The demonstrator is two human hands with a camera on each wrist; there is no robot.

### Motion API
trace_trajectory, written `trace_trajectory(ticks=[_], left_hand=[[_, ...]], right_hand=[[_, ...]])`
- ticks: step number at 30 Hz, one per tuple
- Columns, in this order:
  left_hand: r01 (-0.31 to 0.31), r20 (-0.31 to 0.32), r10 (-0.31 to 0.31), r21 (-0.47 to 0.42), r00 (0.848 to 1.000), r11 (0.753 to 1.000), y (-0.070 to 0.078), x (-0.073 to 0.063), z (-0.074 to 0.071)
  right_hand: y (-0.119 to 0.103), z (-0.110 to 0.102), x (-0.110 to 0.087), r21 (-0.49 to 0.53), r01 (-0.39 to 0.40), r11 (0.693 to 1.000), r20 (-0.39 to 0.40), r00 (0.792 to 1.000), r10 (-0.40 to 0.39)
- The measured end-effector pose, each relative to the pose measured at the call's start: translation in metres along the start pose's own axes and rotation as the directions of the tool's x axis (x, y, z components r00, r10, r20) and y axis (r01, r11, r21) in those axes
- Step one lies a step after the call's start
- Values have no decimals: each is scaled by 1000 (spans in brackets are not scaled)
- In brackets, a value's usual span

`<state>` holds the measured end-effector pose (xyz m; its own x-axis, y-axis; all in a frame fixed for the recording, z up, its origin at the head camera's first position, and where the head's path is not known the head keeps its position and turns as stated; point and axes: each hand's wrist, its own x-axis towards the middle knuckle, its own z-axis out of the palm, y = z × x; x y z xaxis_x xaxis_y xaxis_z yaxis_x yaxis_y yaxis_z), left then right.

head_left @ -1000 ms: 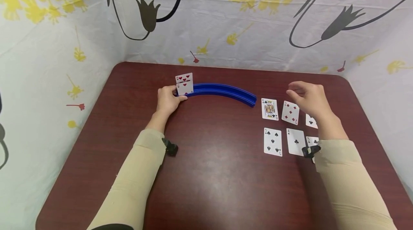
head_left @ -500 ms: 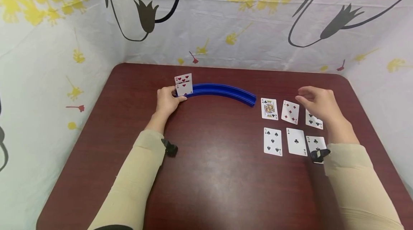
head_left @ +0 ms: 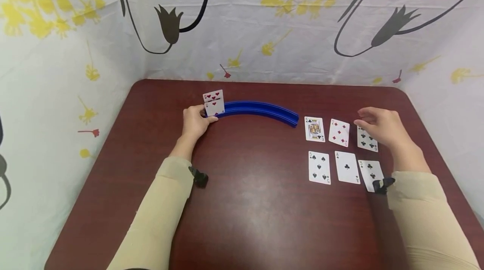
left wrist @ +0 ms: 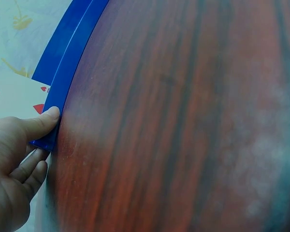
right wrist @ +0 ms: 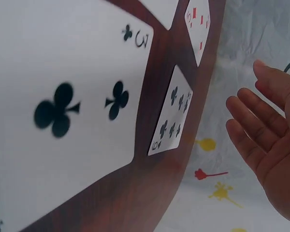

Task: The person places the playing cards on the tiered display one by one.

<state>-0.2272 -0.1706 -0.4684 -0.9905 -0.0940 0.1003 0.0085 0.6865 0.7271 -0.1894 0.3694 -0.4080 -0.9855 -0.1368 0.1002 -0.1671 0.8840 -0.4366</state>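
A curved blue card holder [head_left: 261,107] lies toward the back of the table. Two heart cards [head_left: 214,104] stand upright, overlapping, in its left end. My left hand [head_left: 194,122] grips that end, thumb on the front edge and fingers behind and below, as the left wrist view shows. The right hand [head_left: 383,127] hovers over the six of clubs [head_left: 366,139], apart from it, fingers loosely bent with nothing in them. Beside that card lie the five of diamonds [head_left: 339,132] and the king of clubs [head_left: 314,129].
A front row holds the five of spades [head_left: 319,168], the ace of clubs [head_left: 347,167] and the three of clubs [head_left: 370,173], partly behind the right wrist's black camera [head_left: 383,185]. A patterned cloth [head_left: 242,30] hangs round the brown table [head_left: 257,211].
My right hand has moved to the right, from above the five of diamonds to above the six of clubs. The left hand keeps its grip on the card holder. The view has tilted slightly.
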Motion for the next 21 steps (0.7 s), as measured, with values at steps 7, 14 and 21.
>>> trace_trajectory(ticks=[7, 14, 21], left_hand=[[-4, -4, 4, -3, 1000, 1000, -1, 0, 1], [0, -8, 0, 2, 1000, 1000, 0, 1, 1], [2, -8, -2, 1, 1000, 1000, 0, 1, 1]], right_hand=[[13, 2, -1, -43, -30, 999, 31, 999, 31], [24, 4, -2, -70, -73, 995, 78, 994, 78], [36, 6, -5, -107, -75, 991, 95, 992, 86]])
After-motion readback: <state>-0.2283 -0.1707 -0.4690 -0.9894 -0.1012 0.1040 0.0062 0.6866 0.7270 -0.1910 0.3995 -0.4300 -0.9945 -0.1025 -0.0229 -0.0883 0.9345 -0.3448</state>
